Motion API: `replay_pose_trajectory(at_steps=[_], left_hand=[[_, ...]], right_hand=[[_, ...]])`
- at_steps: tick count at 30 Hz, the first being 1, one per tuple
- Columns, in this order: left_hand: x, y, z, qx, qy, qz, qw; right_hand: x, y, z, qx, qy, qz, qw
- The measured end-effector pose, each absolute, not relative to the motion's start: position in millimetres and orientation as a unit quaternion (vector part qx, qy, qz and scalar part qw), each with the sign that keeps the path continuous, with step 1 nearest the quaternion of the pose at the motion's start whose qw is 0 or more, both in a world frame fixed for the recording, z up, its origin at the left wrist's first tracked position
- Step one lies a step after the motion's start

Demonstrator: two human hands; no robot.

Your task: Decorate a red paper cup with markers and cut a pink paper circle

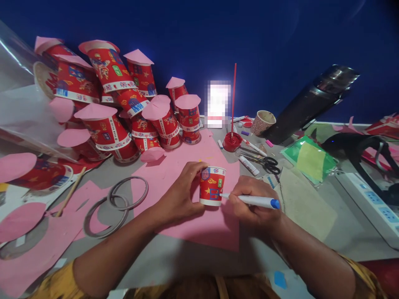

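Observation:
A red printed paper cup (212, 185) stands mouth down on a pink paper sheet (199, 226) in the middle of the table. My left hand (181, 195) is wrapped round the cup's left side and holds it steady. My right hand (252, 203) is closed on a white marker with a blue cap (254, 201). The marker's tip touches the cup's lower right side, near its rim on the paper.
A pile of red cups topped with pink paper cones (124, 108) fills the back left. Two metal rings (116, 203) lie left of the sheet. Scissors (264, 162), a red paint pot with a stick (232, 141), a glue tube, a dark flask (311, 101) and a power strip (374, 203) sit to the right.

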State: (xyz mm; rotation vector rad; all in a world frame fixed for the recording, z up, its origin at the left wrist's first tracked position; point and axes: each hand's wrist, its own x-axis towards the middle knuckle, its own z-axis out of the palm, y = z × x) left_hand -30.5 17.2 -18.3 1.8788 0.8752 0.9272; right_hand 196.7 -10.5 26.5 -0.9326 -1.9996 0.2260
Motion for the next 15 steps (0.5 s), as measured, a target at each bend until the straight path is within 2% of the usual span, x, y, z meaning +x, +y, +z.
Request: replay_pose_trajectory(at_steps=[8, 15], left_hand=[[-30.5, 16.6, -20.2, 0.751, 0.348, 0.372, 0.421], [-29.4, 16.3, -20.0, 0.753, 0.351, 0.368, 0.417]], right_hand=[[194.9, -8.6, 27.9, -0.377, -0.776, 0.099, 0.496], [193.1, -8.8, 27.5, -0.376, -0.784, 0.087, 0.486]])
